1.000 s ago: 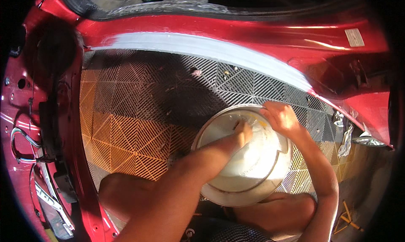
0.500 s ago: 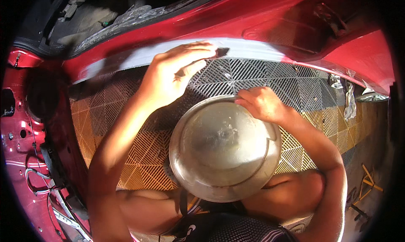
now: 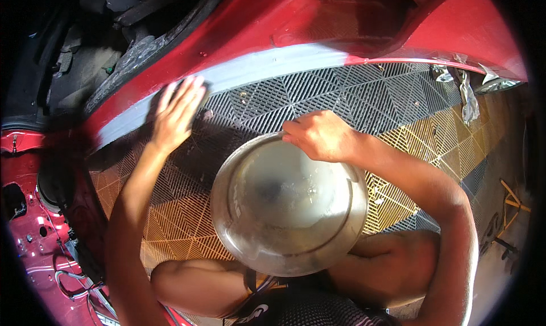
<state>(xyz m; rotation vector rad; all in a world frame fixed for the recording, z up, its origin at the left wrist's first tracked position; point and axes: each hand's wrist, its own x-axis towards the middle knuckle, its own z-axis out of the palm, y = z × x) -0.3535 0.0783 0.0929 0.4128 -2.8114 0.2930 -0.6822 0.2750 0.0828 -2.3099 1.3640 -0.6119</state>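
My left hand [image 3: 177,112] lies with its fingers stretched out on the grey strip [image 3: 244,75] along the lower edge of a red car body. A dark patch shows round its fingers; whether this is shadow or a thin pad under them I cannot tell. With its fingers curled over the far rim, my right hand [image 3: 321,135] grips a round metal bowl [image 3: 284,212]. The bowl sits between my bent legs, slightly tilted, and what looks like shiny, cloudy water is inside. My right thumb and fingertips are partly hidden at the rim.
Red car body [image 3: 318,19] curves across the far side, with the dark cabin opening [image 3: 96,53] at far left. A red door [image 3: 34,235] with loose wires stands on my left. Black and yellow grid tiles [image 3: 187,223] cover the floor. Crumpled foil [image 3: 468,98] hangs at right.
My left hand has moved left along the grey strip and its fingers have flattened out. My right hand stays on the bowl's rim; the view has shifted slightly.
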